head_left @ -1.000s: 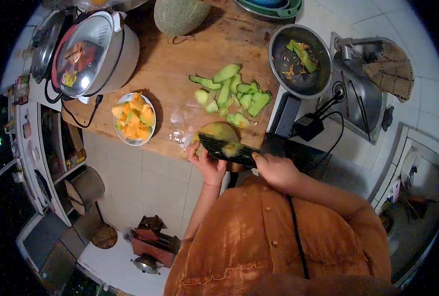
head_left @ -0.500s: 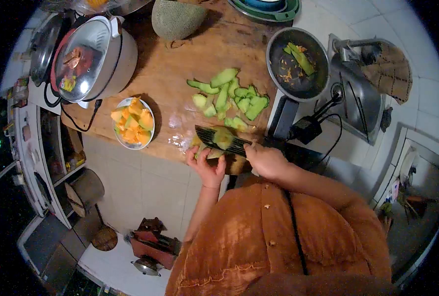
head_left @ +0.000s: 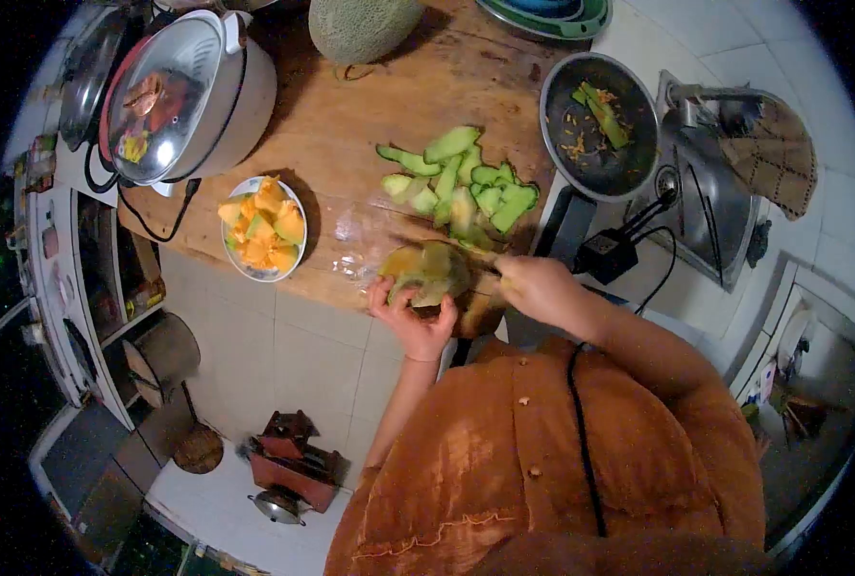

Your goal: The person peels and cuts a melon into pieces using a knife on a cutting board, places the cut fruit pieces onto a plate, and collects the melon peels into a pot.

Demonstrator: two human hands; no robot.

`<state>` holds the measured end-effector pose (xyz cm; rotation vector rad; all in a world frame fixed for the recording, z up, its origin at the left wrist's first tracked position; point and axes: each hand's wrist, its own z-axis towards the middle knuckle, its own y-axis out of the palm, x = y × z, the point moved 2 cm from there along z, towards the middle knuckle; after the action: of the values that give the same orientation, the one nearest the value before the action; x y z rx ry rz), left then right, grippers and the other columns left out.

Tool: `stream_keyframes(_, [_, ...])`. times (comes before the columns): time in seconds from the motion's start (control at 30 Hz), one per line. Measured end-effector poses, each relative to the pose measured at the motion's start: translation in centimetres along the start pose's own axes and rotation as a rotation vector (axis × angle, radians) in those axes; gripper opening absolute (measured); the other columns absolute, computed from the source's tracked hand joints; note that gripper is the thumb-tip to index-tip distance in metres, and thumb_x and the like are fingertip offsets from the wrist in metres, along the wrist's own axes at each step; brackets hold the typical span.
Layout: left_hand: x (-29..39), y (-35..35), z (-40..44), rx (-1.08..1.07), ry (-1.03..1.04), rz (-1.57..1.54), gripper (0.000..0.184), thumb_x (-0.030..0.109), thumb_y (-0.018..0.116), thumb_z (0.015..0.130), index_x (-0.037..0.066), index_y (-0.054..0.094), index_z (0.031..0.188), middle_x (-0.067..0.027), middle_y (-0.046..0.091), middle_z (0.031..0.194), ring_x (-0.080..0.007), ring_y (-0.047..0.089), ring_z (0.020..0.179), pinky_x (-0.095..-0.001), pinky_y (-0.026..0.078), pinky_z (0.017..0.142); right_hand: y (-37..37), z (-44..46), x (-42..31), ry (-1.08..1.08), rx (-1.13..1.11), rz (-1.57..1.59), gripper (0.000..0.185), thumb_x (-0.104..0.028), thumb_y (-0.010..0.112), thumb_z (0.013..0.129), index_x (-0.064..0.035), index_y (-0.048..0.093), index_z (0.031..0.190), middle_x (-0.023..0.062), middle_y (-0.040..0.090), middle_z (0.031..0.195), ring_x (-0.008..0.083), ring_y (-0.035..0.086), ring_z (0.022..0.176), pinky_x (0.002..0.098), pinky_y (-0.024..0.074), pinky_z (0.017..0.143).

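Near the front edge of the wooden table, my left hand (head_left: pixel 414 322) is wrapped round a partly peeled piece of melon (head_left: pixel 429 273), its fingers curled over the near side. My right hand (head_left: pixel 541 292) grips a knife (head_left: pixel 475 250) by the handle. The blade shows nearly edge-on, beside the far right side of the melon. Just beyond the blade lies a pale, blurred strip of rind (head_left: pixel 462 213). Several green melon peelings (head_left: pixel 454 144) are heaped behind it. To the left stands a white bowl (head_left: pixel 299 252) with orange melon chunks (head_left: pixel 263 227).
A large netted melon (head_left: pixel 364 31) sits at the back of the wooden table (head_left: pixel 341 125). On the left stands a lidded white pot (head_left: pixel 245 110) with a cord. A dark metal bowl (head_left: pixel 550 125) holding peel and seeds is near the sink (head_left: pixel 734 259), by a black plug (head_left: pixel 608 252).
The knife has turned from lying broadside over the melon to edge-on and moved right with my right hand. A rind strip now lies by the peelings. The view has shifted slightly.
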<state>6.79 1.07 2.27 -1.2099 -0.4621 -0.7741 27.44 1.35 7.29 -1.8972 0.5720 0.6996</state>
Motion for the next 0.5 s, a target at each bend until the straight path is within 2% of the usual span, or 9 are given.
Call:
stream_keyframes(0.13, [0.0,-0.2,-0.1,-0.008,0.003,-0.047,0.049,0.022,0.071,0.065,0.013,0.041,0.103,-0.0153,0.035,0.12,-0.0352,0.032,0.116,-0.0507,0.027,0.097,-0.3,-0.8,-0.2,-0.055,-0.088,-0.208,0.018,-0.02,0.054,0.081,-0.0034,0.051,0.086,0.018,0.061,0.072,0.0351,0.062,0.062,0.0448,0.0503,0.052])
stream_keyframes(0.23, [-0.7,0.2,-0.4,0.024,0.009,-0.104,0.045,0.031,0.071,0.063,0.014,0.045,0.097,-0.0133,0.035,0.114,-0.0343,0.034,0.112,-0.0547,0.022,0.099,-0.7,-0.6,-0.2,-0.044,-0.167,-0.224,0.018,-0.02,0.054,0.081,-0.0035,0.051,0.087,0.0167,0.061,0.071,0.0341,0.062,0.062,0.0436,0.0502,0.052])
stream_keyframes(0.3, [-0.7,0.2,-0.4,0.017,0.005,-0.09,0.045,0.032,0.07,0.063,0.015,0.046,0.096,-0.0129,0.036,0.113,-0.0335,0.035,0.111,-0.0548,0.022,0.099,-0.4,0.1,-0.2,-0.026,-0.192,-0.173,0.017,-0.019,0.055,0.082,-0.0036,0.052,0.09,0.0167,0.061,0.073,0.0346,0.061,0.067,0.0428,0.0494,0.056])
stream_keyframes(0.4, [-0.8,0.0,-0.3,0.005,0.03,-0.069,0.047,0.034,0.071,0.063,0.015,0.046,0.097,-0.0127,0.036,0.112,-0.0328,0.036,0.109,-0.0536,0.025,0.098,2.4,2.3,0.5,0.081,-0.288,-0.171,0.017,-0.019,0.055,0.082,-0.0034,0.05,0.085,0.0171,0.06,0.071,0.0359,0.061,0.068,0.0449,0.049,0.057])
stream_keyframes(0.5, [-0.9,-0.7,0.0,-0.074,0.022,-0.055,0.05,0.034,0.074,0.063,0.013,0.049,0.1,-0.013,0.037,0.111,-0.0331,0.037,0.108,-0.0501,0.029,0.096,3.8,2.9,1.1,0.076,-0.22,-0.152,0.022,-0.022,0.057,0.082,-0.0016,0.049,0.085,0.0184,0.059,0.07,0.0383,0.06,0.068,0.046,0.0473,0.057])
